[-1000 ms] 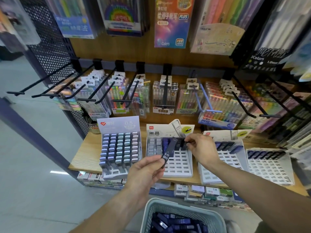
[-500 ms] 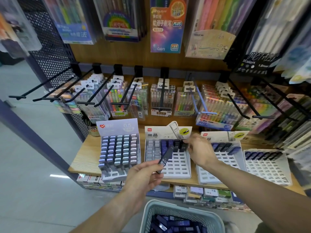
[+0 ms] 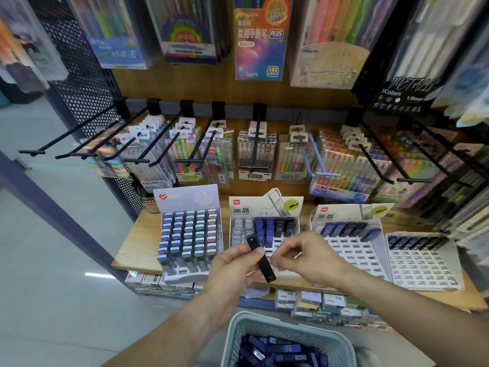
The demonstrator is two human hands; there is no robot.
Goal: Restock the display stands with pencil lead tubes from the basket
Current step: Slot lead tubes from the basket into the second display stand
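Black lead tube [image 3: 260, 258] pinched in left hand [image 3: 232, 263], near the middle stand [image 3: 264, 234].
Right hand [image 3: 308, 256] just beside, fingers curled, grip unclear; "HB 0.5" printed on stand card; basket [image 3: 288, 337] below.

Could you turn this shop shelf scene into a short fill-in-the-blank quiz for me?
1. The black lead tube is held in the person's ____ hand.
2. The spare tubes lie in a pale ____ at the bottom of the view.
3. The stand at the far left of the wooden shelf is printed with the number ____.
4. The right hand reaches toward the tube with ____ fingers.

Missing words: left; basket; 0.5; curled
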